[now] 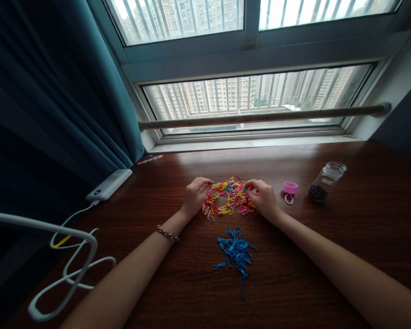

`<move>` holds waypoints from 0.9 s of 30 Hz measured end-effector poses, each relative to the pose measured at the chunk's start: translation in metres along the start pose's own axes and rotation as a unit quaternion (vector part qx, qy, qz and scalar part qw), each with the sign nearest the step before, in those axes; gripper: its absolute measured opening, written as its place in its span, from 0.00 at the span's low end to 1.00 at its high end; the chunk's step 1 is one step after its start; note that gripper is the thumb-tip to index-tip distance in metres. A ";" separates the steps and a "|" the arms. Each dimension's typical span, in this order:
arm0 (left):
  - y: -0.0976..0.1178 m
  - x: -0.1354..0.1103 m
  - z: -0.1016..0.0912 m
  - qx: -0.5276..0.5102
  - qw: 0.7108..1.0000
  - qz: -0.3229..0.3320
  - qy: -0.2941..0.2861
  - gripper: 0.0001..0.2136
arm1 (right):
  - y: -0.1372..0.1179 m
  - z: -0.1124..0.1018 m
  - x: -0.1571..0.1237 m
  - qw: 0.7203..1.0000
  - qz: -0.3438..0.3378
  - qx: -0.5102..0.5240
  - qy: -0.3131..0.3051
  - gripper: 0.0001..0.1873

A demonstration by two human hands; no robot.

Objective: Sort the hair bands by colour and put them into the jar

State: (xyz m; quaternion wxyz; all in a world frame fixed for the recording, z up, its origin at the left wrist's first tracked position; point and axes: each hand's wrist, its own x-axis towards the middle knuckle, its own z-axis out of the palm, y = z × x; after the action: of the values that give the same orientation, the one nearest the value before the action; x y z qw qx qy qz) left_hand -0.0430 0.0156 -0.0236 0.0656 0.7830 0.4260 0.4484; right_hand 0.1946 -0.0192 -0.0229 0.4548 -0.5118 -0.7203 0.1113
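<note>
The left hand [196, 195] and right hand [263, 198] curl at either side of the multicoloured bands [231, 191], mid-frame; whether they grip any, I cannot tell. Likely light, soft and stretchy, each suits a fingertip pinch.

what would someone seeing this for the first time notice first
Probably the bright, multicoloured pile of small bands, spread on the dark brown table between the left hand and the right hand, the fingers of both at its edges. Next would come the all-blue heap, on the nearer side of that pile. Beyond the table, the bright window with tall buildings outside also draws the eye.
</note>
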 end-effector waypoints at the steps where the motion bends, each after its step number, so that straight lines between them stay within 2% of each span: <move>1: 0.000 0.000 0.000 0.001 1.000 0.000 0.001 0.04 | 0.000 0.000 0.000 1.000 0.008 -0.002 0.000 0.05; 8: 0.002 0.001 -0.001 0.004 1.000 0.026 0.001 0.05 | 0.003 0.002 -0.001 1.000 0.027 0.004 0.002 0.05; 13: 0.025 -0.002 -0.003 -0.007 0.993 0.115 -0.025 0.04 | 0.005 0.002 0.001 1.000 0.004 0.008 0.025 0.07; 16: 0.052 -0.009 -0.002 -0.030 0.974 0.199 -0.106 0.03 | 0.005 0.002 0.002 0.999 0.000 0.006 0.031 0.08; 19: 0.075 -0.018 -0.001 -0.045 0.923 0.309 -0.223 0.04 | 0.004 0.001 0.003 1.000 -0.001 0.001 0.031 0.09; 21: 0.080 -0.020 0.000 -0.048 0.897 0.350 -0.264 0.05 | 0.004 0.001 0.003 0.999 -0.001 0.001 0.032 0.09; 23: 0.075 -0.019 0.000 -0.028 0.909 0.330 -0.251 0.07 | 0.003 0.000 0.003 0.999 0.001 0.004 0.037 0.09; 25: 0.062 -0.016 0.001 0.017 0.946 0.255 -0.200 0.09 | -0.001 -0.002 0.003 0.999 -0.007 0.010 0.046 0.08; 27: 0.047 -0.011 0.002 0.064 0.971 0.167 -0.158 0.10 | -0.008 -0.005 0.001 0.998 -0.046 0.024 0.036 0.06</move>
State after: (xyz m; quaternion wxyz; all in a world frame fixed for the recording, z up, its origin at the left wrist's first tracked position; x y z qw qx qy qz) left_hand -0.0155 -0.0208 -0.0093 0.0062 0.9065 0.3011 0.2959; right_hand 0.1932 -0.0228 -0.0148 0.4973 -0.4704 -0.7235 0.0889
